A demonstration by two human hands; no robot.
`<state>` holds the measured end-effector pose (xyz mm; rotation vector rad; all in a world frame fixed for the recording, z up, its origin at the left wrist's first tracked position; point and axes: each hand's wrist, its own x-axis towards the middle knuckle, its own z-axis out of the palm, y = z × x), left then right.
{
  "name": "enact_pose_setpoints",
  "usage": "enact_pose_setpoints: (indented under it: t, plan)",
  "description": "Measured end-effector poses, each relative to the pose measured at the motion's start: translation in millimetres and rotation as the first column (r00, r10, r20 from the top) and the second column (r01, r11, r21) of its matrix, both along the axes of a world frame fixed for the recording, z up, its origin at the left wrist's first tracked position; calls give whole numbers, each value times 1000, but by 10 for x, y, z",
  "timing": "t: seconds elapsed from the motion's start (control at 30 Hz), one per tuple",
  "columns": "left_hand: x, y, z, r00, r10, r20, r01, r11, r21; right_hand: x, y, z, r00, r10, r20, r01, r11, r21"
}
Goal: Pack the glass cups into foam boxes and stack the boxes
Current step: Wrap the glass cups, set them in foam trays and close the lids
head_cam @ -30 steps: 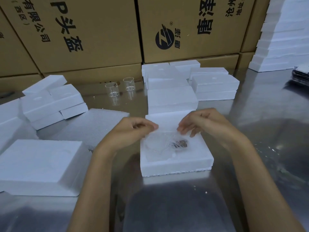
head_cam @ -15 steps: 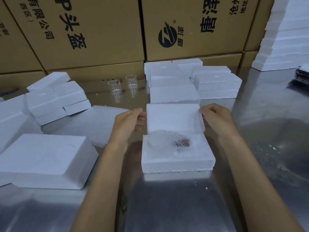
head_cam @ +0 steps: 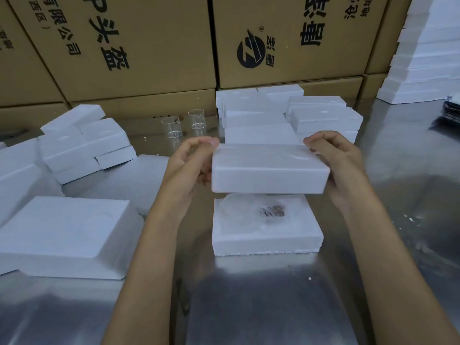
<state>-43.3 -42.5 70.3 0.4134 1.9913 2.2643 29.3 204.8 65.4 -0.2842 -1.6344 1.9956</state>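
Note:
A white foam lid [head_cam: 270, 171] hangs in the air between both hands. My left hand [head_cam: 189, 165] grips its left end and my right hand [head_cam: 336, 163] grips its right end. Directly below lies the foam box base [head_cam: 266, 235] on the metal table, with a glass cup [head_cam: 239, 211] and a small dark packet [head_cam: 273, 210] lying in its recess. Two more glass cups [head_cam: 171, 128] [head_cam: 197, 122] stand upright farther back on the table.
Foam boxes [head_cam: 323, 118] are piled behind the lid, more foam pieces [head_cam: 82, 143] lie at the left, and a large foam block [head_cam: 62, 232] sits front left. Cardboard cartons [head_cam: 149, 46] wall off the back. A tall foam stack [head_cam: 428, 66] rises at the right.
My hands left the cup in the base, took hold of the foam lid lying behind it, and lifted it toward me over the base.

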Motion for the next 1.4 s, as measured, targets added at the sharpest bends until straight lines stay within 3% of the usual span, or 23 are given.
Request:
enact_pose_setpoints:
  t: [0.23,0.5,0.77,1.07,1.4]
  plan:
    - [-18,-125,-2,997,-56,49,70,928,-365,-53,-1,-96,983,48,177,-74,987,143]
    - [-5,-168,-38,969,-222,114,248,826,-506,-148,-48,-182,966,-107,235,-2,908,419]
    - [-48,-192,-89,936,-285,205,351,764,-542,-97,-59,-217,930,5,366,-195,853,485]
    - [-23,-206,-78,890,-306,339,448,726,-521,-53,-78,-175,844,86,529,-305,889,342]
    - [-12,-224,-72,929,-274,248,368,763,-531,-149,-106,-225,878,-91,470,-98,927,362]
